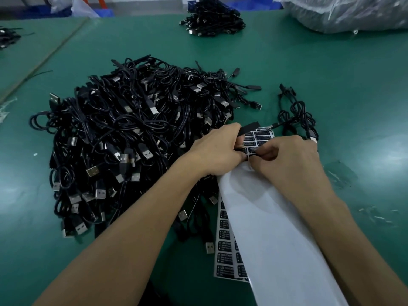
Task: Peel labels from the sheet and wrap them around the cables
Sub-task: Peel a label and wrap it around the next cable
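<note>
A long label sheet [265, 217] runs from the lower right up to my hands; its near stretch is bare white backing and black labels [257, 140] remain at its far end. My left hand [218, 149] grips a black cable's controller block [248, 127] against the sheet's far end. My right hand [289, 155] pinches a label at the sheet's edge with curled fingers. That cable [295, 115] trails off to the right in loops. A big heap of black USB cables [132, 133] lies to the left of my hands.
More label sheets [226, 250] lie under the white backing near the front. A smaller cable bundle [212, 21] sits at the far middle of the green table [331, 85]. Clear plastic bags [344, 12] fill the far right corner. Blue bins stand at the back.
</note>
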`<action>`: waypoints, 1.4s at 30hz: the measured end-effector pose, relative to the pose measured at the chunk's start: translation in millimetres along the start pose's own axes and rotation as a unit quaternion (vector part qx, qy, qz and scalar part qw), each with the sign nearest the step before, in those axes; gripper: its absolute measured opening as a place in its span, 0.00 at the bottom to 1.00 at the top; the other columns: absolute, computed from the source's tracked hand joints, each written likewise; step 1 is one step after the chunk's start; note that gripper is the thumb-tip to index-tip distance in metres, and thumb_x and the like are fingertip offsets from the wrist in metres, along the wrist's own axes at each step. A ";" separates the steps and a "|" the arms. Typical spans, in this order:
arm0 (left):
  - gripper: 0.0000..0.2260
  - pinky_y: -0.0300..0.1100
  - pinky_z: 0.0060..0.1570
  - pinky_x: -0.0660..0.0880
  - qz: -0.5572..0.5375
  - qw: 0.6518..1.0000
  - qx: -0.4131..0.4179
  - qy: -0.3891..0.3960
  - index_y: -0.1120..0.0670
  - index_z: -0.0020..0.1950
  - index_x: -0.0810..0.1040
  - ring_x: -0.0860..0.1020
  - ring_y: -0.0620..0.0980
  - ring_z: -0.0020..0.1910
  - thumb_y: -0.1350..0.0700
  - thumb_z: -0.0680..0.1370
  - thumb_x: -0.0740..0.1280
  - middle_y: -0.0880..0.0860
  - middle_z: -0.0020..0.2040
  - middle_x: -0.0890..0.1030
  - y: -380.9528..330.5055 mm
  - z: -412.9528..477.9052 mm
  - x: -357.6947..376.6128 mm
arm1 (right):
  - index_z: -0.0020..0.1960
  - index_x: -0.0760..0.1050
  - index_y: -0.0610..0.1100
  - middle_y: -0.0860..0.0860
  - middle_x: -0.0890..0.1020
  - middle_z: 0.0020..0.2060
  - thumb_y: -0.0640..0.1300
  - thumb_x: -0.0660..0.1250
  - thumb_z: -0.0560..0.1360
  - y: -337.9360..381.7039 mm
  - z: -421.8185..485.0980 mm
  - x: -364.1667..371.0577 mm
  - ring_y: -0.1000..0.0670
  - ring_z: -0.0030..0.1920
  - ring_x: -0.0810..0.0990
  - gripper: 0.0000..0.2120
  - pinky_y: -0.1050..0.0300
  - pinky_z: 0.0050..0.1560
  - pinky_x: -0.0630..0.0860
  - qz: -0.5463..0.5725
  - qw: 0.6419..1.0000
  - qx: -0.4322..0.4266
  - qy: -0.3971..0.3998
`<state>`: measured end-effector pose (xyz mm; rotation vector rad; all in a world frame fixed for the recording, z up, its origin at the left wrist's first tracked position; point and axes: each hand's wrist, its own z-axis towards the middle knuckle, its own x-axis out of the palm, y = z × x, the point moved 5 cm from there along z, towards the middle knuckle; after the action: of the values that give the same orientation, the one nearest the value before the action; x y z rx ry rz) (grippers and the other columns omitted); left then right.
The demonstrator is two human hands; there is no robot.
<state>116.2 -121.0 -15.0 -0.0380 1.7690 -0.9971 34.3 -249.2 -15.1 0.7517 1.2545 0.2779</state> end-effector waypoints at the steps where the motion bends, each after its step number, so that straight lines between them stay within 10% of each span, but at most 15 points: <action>1: 0.10 0.56 0.53 0.76 -0.004 1.000 -0.001 -0.004 0.52 0.45 0.68 0.77 0.53 0.46 0.55 0.76 0.70 0.45 0.40 0.75 0.4 -0.3 0.0 | 0.44 0.85 0.51 0.53 0.83 0.37 0.48 0.76 0.71 -0.4 -0.2 -0.1 0.47 0.49 0.78 0.03 0.56 0.42 0.69 -0.004 1.000 0.000 -0.002; 9: 0.10 0.59 0.55 0.76 -0.036 0.999 -0.002 -0.009 0.54 0.45 0.69 0.79 0.55 0.49 0.58 0.75 0.70 0.46 0.40 0.76 1.6 -1.0 0.5 | 0.42 0.84 0.51 0.53 0.83 0.36 0.52 0.77 0.71 3.9 -2.5 -3.5 0.45 0.52 0.78 0.06 0.46 0.54 0.77 0.009 1.000 0.008 0.009; 24: 0.14 0.59 0.58 0.75 -0.068 0.997 -0.023 0.002 0.49 0.41 0.65 0.76 0.52 0.47 0.58 0.77 0.70 0.46 0.40 0.74 4.6 1.6 1.9 | 0.48 0.82 0.41 0.40 0.78 0.41 0.50 0.67 0.77 24.4 -12.8 9.4 0.37 0.42 0.73 0.12 0.51 0.38 0.64 -0.163 0.987 -0.013 -0.002; 42: 0.15 0.59 0.59 0.75 -0.104 0.994 -0.022 0.007 0.49 0.40 0.64 0.74 0.48 0.43 0.59 0.76 0.70 0.45 0.39 0.73 6.3 2.1 3.1 | 0.37 0.83 0.44 0.43 0.79 0.34 0.47 0.66 0.76 15.4 -8.2 2.3 0.38 0.44 0.75 0.12 0.44 0.47 0.76 -0.061 0.998 -0.014 0.005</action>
<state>119.1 -119.6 -21.5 -0.2487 1.8257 -1.1093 30.6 -233.7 -7.7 0.6474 1.2981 0.1999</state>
